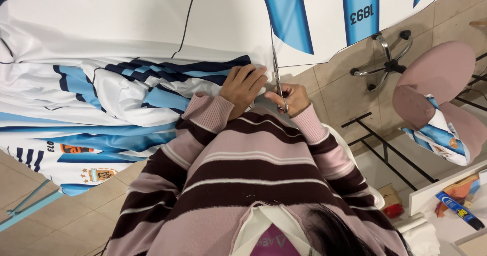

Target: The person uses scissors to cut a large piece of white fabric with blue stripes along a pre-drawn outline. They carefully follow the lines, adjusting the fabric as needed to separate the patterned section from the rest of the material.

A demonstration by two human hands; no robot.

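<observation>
A large sheet of white fabric (127, 22) printed with light blue and dark blue stripes lies spread over a table. My left hand (244, 86) presses flat on the fabric's near edge, fingers together. My right hand (291, 97) grips the handles of metal scissors (277, 76), whose blades point away from me along a printed line in the fabric. Both sleeves are pink with dark brown stripes.
Bunched printed fabric (76, 134) hangs over the table's near left edge. A pink swivel chair (439, 86) holding a folded piece of the same fabric stands on the tiled floor at right. A black metal frame (385, 144) and a white shelf (451, 185) with small items sit lower right.
</observation>
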